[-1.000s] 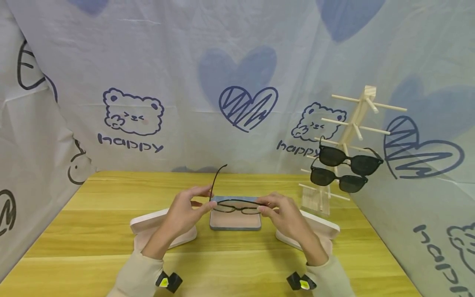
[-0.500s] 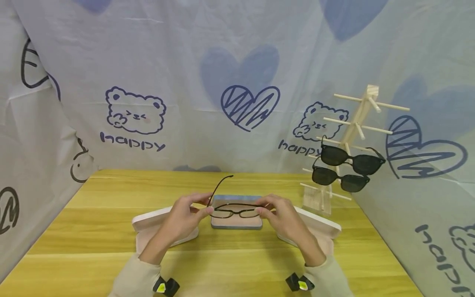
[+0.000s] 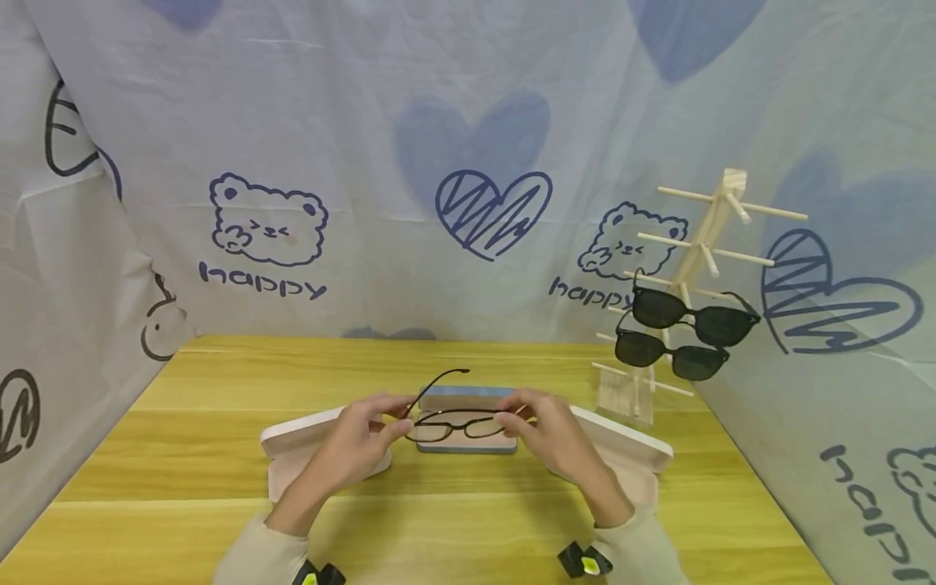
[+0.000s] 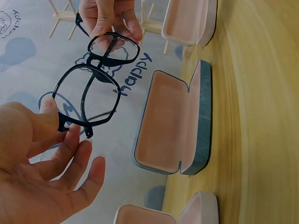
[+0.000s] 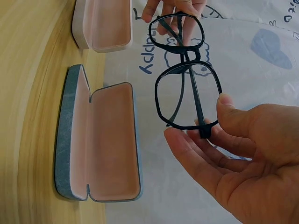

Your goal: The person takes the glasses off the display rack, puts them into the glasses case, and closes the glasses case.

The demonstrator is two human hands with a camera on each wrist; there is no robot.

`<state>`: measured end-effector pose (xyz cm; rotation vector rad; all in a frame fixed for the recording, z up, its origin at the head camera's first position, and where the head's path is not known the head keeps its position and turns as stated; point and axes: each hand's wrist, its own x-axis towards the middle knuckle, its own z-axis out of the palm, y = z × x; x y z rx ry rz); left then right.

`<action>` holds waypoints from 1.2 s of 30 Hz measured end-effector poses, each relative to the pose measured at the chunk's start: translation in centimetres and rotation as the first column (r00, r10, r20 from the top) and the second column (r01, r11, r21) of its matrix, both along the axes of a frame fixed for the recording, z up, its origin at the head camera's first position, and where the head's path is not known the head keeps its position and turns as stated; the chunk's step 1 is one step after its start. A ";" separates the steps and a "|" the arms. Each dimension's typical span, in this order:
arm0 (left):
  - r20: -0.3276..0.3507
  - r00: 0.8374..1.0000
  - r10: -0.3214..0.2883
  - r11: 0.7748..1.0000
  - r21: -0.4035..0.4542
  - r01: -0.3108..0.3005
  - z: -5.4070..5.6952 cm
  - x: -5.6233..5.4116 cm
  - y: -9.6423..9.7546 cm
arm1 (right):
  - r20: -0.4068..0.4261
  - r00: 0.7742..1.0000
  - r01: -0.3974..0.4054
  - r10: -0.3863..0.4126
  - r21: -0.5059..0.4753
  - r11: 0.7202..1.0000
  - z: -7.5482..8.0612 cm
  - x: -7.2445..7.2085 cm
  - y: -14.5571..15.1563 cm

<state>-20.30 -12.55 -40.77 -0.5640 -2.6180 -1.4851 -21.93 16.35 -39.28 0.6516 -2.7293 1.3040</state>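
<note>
Both hands hold a pair of black-framed eyeglasses (image 3: 458, 426) with clear lenses, raised above an open blue-grey glasses case (image 4: 161, 121) with a pink lining. My left hand (image 3: 358, 443) pinches the frame's left end between thumb and fingers. At the opposite end, my right hand (image 3: 552, 439) pinches the frame near the hinge. In the head view, one temple arm (image 3: 437, 380) sticks out away from me, angled right, while the other lies folded across behind the lenses. The right wrist view shows the right thumb on the rim, its fingers behind.
Open pink-lined white cases stand left (image 3: 303, 426) and right (image 3: 643, 443), partly behind the forearms. At the back right, a wooden peg stand (image 3: 702, 236) carries upper sunglasses (image 3: 661, 309) and lower sunglasses (image 3: 639, 349). A printed cloth hangs behind the wooden table (image 3: 468, 528).
The eyeglasses have come lower and slightly nearer to me, both hands moving with them. Their outstretched temple arm has dropped and swung rightward in the head view.
</note>
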 end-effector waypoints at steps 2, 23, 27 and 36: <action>0.005 1.000 -0.003 1.000 -0.005 0.003 -0.1 0.1 -0.1 | -0.010 1.000 -0.009 0.009 -0.001 1.000 -0.2 -0.1 -0.1; 0.018 0.999 -0.044 0.998 0.042 0.044 -0.9 0.6 -1.0 | -0.039 0.999 -0.015 0.014 -0.023 1.000 -1.0 -0.4 -1.0; 0.020 0.999 -0.044 0.998 0.051 0.043 -0.9 0.7 -1.1 | -0.022 1.000 -0.006 0.005 -0.032 0.999 -1.2 -0.6 -1.2; 0.038 0.997 -0.068 0.996 0.058 0.065 -1.2 0.6 -1.5 | -0.046 0.999 0.010 -0.010 -0.003 1.000 -1.4 -0.6 -1.5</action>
